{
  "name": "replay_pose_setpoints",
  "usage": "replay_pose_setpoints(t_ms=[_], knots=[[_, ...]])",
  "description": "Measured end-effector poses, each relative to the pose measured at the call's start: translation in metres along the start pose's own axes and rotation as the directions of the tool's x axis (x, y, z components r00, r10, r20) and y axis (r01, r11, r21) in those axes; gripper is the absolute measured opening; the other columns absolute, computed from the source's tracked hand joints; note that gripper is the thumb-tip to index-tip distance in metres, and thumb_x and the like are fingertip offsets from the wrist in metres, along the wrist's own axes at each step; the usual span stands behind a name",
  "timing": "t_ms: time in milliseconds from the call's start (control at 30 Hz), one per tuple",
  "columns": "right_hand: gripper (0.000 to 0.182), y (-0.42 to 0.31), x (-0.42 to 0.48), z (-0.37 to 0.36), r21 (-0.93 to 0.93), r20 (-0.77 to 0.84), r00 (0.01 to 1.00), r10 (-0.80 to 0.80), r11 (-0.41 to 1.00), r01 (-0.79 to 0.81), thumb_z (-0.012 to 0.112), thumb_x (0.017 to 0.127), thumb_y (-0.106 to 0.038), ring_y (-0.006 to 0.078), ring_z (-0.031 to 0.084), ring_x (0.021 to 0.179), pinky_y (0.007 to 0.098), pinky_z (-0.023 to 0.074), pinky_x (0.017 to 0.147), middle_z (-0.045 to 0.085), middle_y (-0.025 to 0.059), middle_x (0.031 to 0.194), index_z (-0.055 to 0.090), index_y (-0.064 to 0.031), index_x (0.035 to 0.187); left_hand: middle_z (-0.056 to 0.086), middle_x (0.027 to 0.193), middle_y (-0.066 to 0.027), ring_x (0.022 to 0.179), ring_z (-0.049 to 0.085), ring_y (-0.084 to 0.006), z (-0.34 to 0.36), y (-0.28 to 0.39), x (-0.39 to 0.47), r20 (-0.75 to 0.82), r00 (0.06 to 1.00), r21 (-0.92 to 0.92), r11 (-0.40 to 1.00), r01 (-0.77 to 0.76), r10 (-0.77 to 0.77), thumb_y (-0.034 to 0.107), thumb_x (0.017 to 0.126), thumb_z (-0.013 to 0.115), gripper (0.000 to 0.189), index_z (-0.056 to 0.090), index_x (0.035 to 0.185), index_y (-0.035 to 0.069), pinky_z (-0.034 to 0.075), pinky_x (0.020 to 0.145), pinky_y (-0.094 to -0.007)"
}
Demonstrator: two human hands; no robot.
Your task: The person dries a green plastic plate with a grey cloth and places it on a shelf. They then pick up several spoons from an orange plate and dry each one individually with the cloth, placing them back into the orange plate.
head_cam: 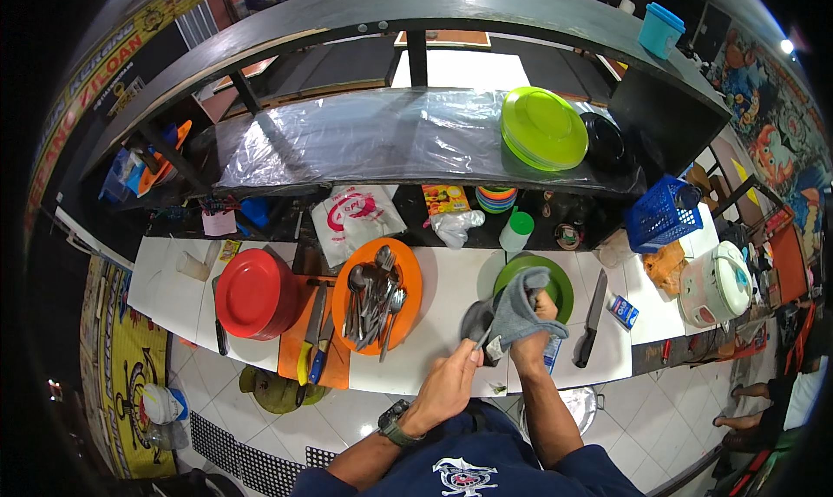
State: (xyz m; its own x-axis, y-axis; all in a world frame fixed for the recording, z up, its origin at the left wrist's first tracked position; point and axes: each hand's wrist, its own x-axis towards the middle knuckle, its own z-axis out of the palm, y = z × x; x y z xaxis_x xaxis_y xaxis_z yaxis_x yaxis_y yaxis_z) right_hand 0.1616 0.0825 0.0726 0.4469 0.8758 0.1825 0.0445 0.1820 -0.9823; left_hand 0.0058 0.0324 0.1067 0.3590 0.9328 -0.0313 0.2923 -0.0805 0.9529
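Observation:
My left hand [449, 375] pinches the thin metal handle [482, 339] of a utensil, probably a spoon or fork; the cloth hides its other end. A grey cloth [520, 305] is bunched in my right hand [535, 341], wrapped about that hidden end. Behind the cloth lies a green plate [558, 281], partly covered from view. To the left, an orange plate [412, 282] bears a heap of metal spoons and forks [374, 298]. A large knife [593, 321] with a black handle lies to the right of my right hand.
Stacked red plates [250, 292] stand at left, beside an orange cutting board [289, 362] with a yellow-handled knife [314, 331] and a blue-handled knife [322, 354]. Lime-green plates [543, 129] sit on the shelf. A rice cooker [716, 285] and a blue basket [660, 217] are at right.

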Motion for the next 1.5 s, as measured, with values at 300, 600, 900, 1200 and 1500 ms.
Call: replay_pose_setpoints(t_ms=[300,600,900,1200,1500], knots=[[0.052,0.039,0.003,-0.069,0.839,0.167,0.961,0.221,0.481,-0.256,0.057,0.091,-0.040,0.0254,0.048,0.117,0.0394,0.0376,0.101,0.051,0.0092,0.129,0.047,-0.0064,0.130,0.041,0.061,0.0021,0.050,0.038,-0.0077,-0.021,-0.012,-0.004,-0.141,0.990,-0.179,0.984,-0.012,-0.013,0.024,0.103,0.038,0.028,0.050,0.088,0.004,0.029,0.048,-0.0251],[0.060,0.057,-0.023,-0.045,-0.483,0.261,0.964,0.057,0.872,0.079,0.050,0.093,-0.044,0.0318,0.040,0.130,0.0472,0.0290,0.112,0.044,0.0115,0.142,0.040,-0.0069,0.139,0.054,0.092,-0.0074,0.082,0.051,-0.0160,-0.009,-0.005,0.010,-0.126,0.961,-0.146,0.954,-0.261,0.244,0.020,0.102,0.038,0.029,0.051,0.085,0.001,0.042,0.075,-0.0291],[0.060,0.082,0.008,-0.081,-0.477,0.003,1.000,0.014,0.879,-0.011,0.059,0.082,-0.036,0.0338,0.051,0.115,0.0428,0.0397,0.098,0.053,0.0134,0.127,0.044,-0.0092,0.134,0.056,0.113,-0.0118,0.103,0.053,-0.0175,-0.009,-0.024,0.006,-0.166,0.982,-0.512,0.844,-0.160,0.086,0.021,0.103,0.036,0.029,0.051,0.088,0.001,0.045,0.089,-0.0327],[0.049,-0.074,0.026,-0.053,-0.732,0.055,0.993,-0.102,0.673,0.109,0.070,0.070,-0.031,0.0285,0.062,0.097,0.0375,0.0494,0.083,0.066,0.0108,0.106,0.060,-0.0124,0.114,0.056,0.105,-0.0139,0.092,0.057,-0.0180,-0.014,-0.034,0.009,-0.153,0.987,-0.491,0.864,-0.113,0.042,0.021,0.104,0.035,0.026,0.049,0.090,0.004,0.047,0.083,-0.0324],[0.043,-0.009,-0.006,-0.038,-0.804,0.436,0.893,-0.110,0.400,0.441,0.061,0.074,-0.022,0.0259,0.061,0.096,0.0377,0.0465,0.081,0.064,0.0117,0.103,0.056,-0.0009,0.111,0.052,0.064,-0.0012,0.057,0.049,-0.0095,-0.012,-0.021,0.017,-0.059,0.995,-0.410,0.911,0.047,-0.078,0.021,0.104,0.037,0.026,0.050,0.090,0.004,0.036,0.052,-0.0240]])
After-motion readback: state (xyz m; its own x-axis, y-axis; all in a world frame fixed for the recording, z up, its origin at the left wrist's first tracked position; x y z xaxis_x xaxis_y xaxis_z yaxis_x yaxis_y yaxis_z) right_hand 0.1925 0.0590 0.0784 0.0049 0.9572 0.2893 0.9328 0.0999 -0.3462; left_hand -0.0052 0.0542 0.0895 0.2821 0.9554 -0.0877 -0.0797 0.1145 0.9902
